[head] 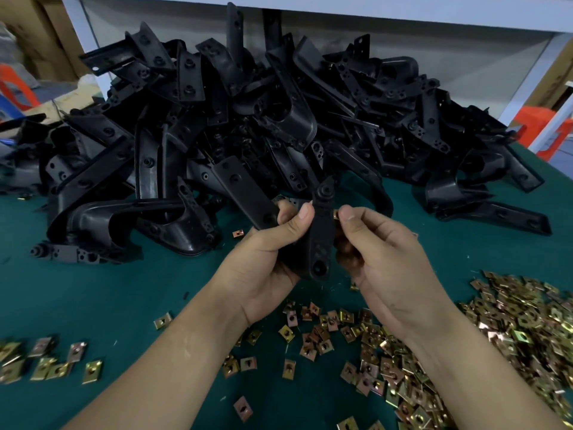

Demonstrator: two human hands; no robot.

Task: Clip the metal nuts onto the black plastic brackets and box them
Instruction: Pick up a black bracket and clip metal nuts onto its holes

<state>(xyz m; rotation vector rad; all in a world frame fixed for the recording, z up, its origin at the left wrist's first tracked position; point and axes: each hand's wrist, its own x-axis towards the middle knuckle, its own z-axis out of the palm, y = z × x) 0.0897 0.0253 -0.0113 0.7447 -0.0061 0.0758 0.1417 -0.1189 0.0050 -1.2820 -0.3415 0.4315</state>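
**Q:** Which step is in hand?

**A:** Clipping is judged to be under way. One black bracket (321,234) is gripped upright above the bench (93,290) by the left hand (273,243), whose fingers (302,214) are curled round its middle with the thumb pressed on its face. A metal nut (335,215) is pinched against the bracket's right edge by the right hand (381,259), thumb and forefinger closed on it. Only a glint of brass is seen.

**Q:** What is called for next?

**A:** It is judged that the nut must be squared to the edge and pushed on until it is seated over a hole, while the bracket is held steady.

**Q:** Containers and contents?

**A:** No box is seen. A heap of brackets (248,119) is piled behind the hands, and loose nuts (511,321) are scattered on the near and right side. Cardboard (34,32) is glimpsed at upper left, and its contents cannot be told. Boxing is judged not yet begun for this piece.
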